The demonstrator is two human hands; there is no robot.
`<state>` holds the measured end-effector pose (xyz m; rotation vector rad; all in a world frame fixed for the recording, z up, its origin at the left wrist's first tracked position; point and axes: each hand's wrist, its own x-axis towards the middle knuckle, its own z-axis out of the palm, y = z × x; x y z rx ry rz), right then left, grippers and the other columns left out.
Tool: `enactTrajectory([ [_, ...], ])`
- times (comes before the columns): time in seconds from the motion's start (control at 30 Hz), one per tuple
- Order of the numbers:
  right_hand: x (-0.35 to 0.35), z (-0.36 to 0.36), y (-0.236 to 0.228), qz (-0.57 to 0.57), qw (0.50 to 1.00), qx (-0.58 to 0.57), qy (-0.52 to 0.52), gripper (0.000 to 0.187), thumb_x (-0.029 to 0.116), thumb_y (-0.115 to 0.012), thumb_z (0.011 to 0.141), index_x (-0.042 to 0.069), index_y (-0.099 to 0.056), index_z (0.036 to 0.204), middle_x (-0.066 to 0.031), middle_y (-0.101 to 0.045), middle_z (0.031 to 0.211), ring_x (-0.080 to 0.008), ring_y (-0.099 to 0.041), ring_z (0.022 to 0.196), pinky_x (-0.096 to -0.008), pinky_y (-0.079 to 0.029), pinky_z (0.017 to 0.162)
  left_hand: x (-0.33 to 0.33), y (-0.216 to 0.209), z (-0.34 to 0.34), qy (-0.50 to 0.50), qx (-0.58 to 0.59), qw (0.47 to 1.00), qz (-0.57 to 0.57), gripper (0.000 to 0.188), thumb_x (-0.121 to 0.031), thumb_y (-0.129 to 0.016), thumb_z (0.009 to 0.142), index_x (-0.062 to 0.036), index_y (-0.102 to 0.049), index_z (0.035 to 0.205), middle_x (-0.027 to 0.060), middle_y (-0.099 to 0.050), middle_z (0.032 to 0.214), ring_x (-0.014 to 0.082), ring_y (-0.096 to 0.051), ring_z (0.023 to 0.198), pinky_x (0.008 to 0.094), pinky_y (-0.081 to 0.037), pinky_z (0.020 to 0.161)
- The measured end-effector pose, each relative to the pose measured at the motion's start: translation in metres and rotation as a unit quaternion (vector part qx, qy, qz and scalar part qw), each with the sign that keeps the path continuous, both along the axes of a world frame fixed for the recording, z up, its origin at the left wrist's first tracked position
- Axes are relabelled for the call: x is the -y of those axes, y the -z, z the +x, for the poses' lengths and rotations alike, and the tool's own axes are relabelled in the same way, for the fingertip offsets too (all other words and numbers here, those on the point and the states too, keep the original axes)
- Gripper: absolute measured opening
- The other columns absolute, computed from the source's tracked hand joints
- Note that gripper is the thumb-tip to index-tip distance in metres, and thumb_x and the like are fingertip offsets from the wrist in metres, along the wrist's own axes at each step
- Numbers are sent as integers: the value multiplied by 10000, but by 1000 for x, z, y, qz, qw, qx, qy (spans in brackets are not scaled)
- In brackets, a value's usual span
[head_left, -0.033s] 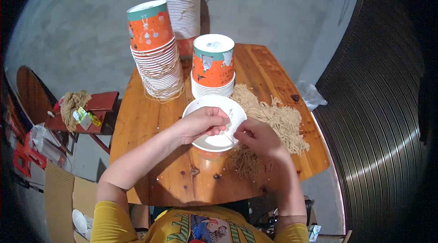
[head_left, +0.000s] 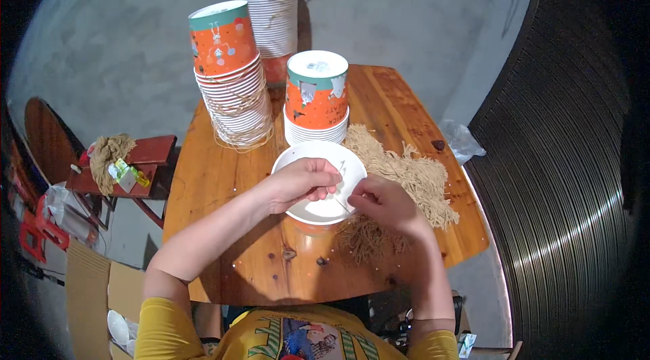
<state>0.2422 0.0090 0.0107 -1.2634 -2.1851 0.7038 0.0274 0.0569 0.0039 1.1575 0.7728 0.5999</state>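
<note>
A white-lined paper bucket stands upright, mouth up, near the middle of the table, its orange outside showing below the rim. Over its opening my left hand is closed in a pinch; whatever lies between its fingertips is too small to make out. My right hand is over the bucket's right rim, fingers curled together. A thin pale strand shows faintly against the white inside near its fingertips, but its ends cannot be traced. Right of the bucket, partly beneath my right hand, lies a heap of tan strings.
Upside-down bucket stacks stand beyond: a short one, a taller one draped with loose strings, and a tall bagged one. They share the wooden table. A red bench is left; a ribbed dark shutter is right.
</note>
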Motion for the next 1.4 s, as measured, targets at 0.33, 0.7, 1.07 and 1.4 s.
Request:
enactTrajectory([
  [0.33,4,7,-16,107,985,131,-17,146,164,-595,869,21,-600,896,-141,-593,878,-309,-594,770,-376,-474,704,0,-3,-1,24,-36,999,12,86,-138,-598,903,-56,-582,925,7,-610,768,41,-499,581,168,-378,499],
  [0.7,-13,-23,-11,-116,953,-279,6,123,164,-570,924,42,-584,912,31,-562,749,-25,-511,677,-208,-427,586,5,1,13,133,-51,987,79,54,-56,-562,775,-54,-602,812,-40,-549,698,34,-481,606,186,-388,559],
  [1.07,-57,-50,1,13,978,-208,-20,108,161,-606,864,69,-581,914,-6,-468,619,-88,-446,540,-264,-382,505,25,-13,-21,114,-88,987,72,144,-202,-593,900,-72,-655,893,-67,-598,763,2,-446,639,160,-345,580],
  [1.4,-46,-92,-44,-133,929,-342,-48,133,184,-583,913,56,-616,902,-16,-630,872,-38,-487,590,-185,-369,486,31,1,-50,17,-89,995,47,123,-171,-616,879,-54,-654,882,-46,-615,766,10,-449,615,165,-363,562],
])
